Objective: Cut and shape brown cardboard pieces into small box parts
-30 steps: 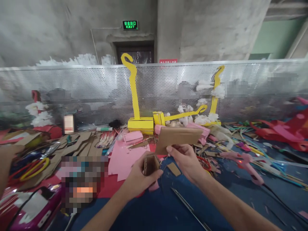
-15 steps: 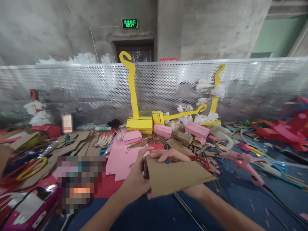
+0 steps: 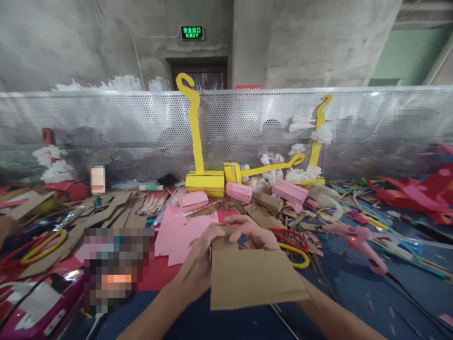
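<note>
A flat piece of brown cardboard (image 3: 253, 278) is held up in front of me, low in the middle of the view. My left hand (image 3: 207, 252) grips its left edge, fingers bent around the top corner. At the top edge my right hand (image 3: 253, 232) curls its fingers over the cardboard near a notch; its palm is hidden behind the sheet. Beyond my hands lies pink sheet material (image 3: 175, 233) over red sheet. Scissors with red and yellow handles (image 3: 295, 255) lie just right of the cardboard.
A pink glue gun (image 3: 366, 245) lies at right with its cord. Yellow hook shapes (image 3: 195, 137), pink blocks (image 3: 239, 192) and a brown block (image 3: 268, 202) are along a perforated metal screen (image 3: 141, 123). Cardboard strips (image 3: 102, 219) and a purple power strip (image 3: 46, 307) are at left.
The cardboard has tilted to face me more and moved slightly down and left. My right hand's fingers have bent more. The yellow scissor handle has come into view.
</note>
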Action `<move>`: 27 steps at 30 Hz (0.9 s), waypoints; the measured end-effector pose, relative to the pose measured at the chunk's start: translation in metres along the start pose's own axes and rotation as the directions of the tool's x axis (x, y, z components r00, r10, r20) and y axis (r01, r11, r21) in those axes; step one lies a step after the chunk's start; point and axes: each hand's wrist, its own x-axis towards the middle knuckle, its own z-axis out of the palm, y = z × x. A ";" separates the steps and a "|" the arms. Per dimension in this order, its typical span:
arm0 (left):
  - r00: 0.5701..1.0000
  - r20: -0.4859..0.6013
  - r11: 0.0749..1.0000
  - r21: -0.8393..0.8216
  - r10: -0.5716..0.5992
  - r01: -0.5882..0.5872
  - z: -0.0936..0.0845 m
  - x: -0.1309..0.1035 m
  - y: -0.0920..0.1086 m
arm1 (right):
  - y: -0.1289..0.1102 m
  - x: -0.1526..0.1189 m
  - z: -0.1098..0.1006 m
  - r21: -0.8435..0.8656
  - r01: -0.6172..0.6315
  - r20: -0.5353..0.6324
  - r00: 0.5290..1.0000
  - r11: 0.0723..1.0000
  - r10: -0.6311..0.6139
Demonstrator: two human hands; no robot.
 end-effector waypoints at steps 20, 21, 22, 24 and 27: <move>0.944 -0.112 0.942 -0.168 -0.310 0.290 -0.007 0.016 0.007 | -0.027 -0.013 -0.048 -0.405 0.067 -0.256 0.949 0.912 -0.183; 0.951 -0.071 0.947 -0.136 -0.301 0.290 -0.008 0.017 0.006 | -0.031 -0.014 -0.043 -0.445 0.089 -0.218 0.954 0.891 -0.204; 0.960 -0.028 0.956 -0.102 -0.280 0.276 -0.008 0.017 0.005 | -0.033 -0.014 -0.038 -0.491 0.087 -0.173 0.965 0.867 -0.195; 0.968 0.064 0.967 -0.067 -0.243 0.247 -0.008 0.016 0.002 | -0.034 -0.015 -0.030 -0.576 0.033 -0.142 0.980 0.817 -0.140; 0.953 0.135 0.958 -0.063 -0.270 0.280 -0.007 0.013 -0.002 | -0.024 -0.013 -0.029 -0.625 -0.060 -0.182 0.981 0.778 -0.071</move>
